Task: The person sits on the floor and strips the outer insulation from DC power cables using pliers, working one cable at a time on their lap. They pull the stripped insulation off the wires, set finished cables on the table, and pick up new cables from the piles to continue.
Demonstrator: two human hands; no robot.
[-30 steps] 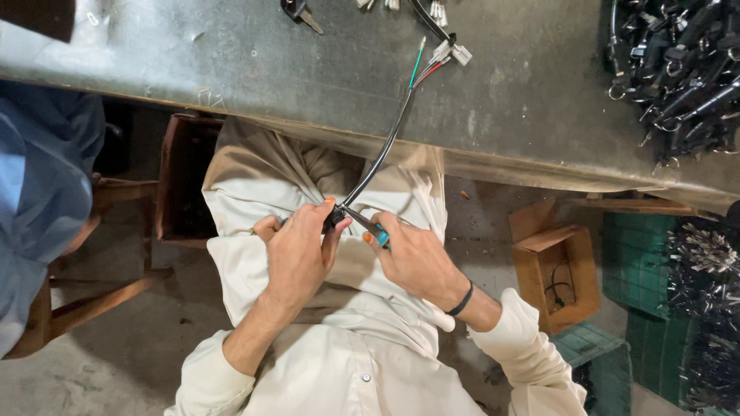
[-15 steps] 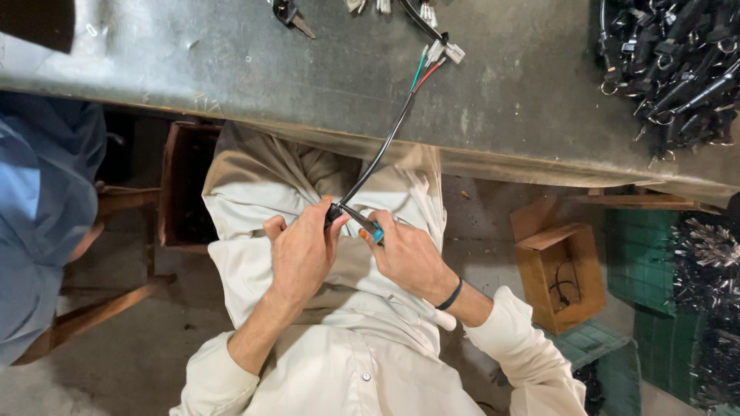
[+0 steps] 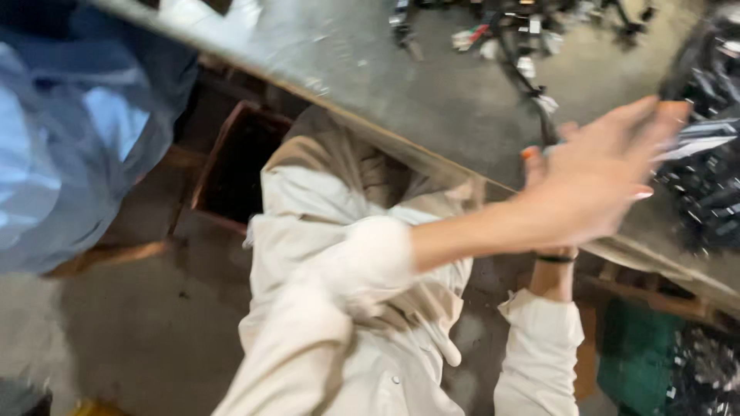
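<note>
We see our left hand (image 3: 597, 181) stretched out across the view, arm in a cream sleeve (image 3: 362, 266), fingers spread wide and flat, reaching over the grey metal worktop (image 3: 432, 85). The picture is blurred by motion, so we cannot tell whether the fingertips touch anything; the hand appears to grip nothing. Just beyond its fingertips lies a heap of black cable parts (image 3: 705, 177), with something pale and shiny at the heap's near edge, right by the fingers. Our right hand (image 3: 556, 248) is mostly hidden behind the left one; only its wrist with a dark band (image 3: 555, 258) and its cream sleeve show below the left hand, so we cannot tell whether it is open or closed. A black cable (image 3: 532, 85) runs across the worktop from above the left hand toward its thumb side and vanishes behind the hand; we cannot tell which hand, if either, holds it. More small cable pieces and connectors (image 3: 493, 35) lie scattered farther out, well above the hands. Far from the hands, at the elbow side, a person's blue garment (image 3: 69, 139) fills the corner.
</note>
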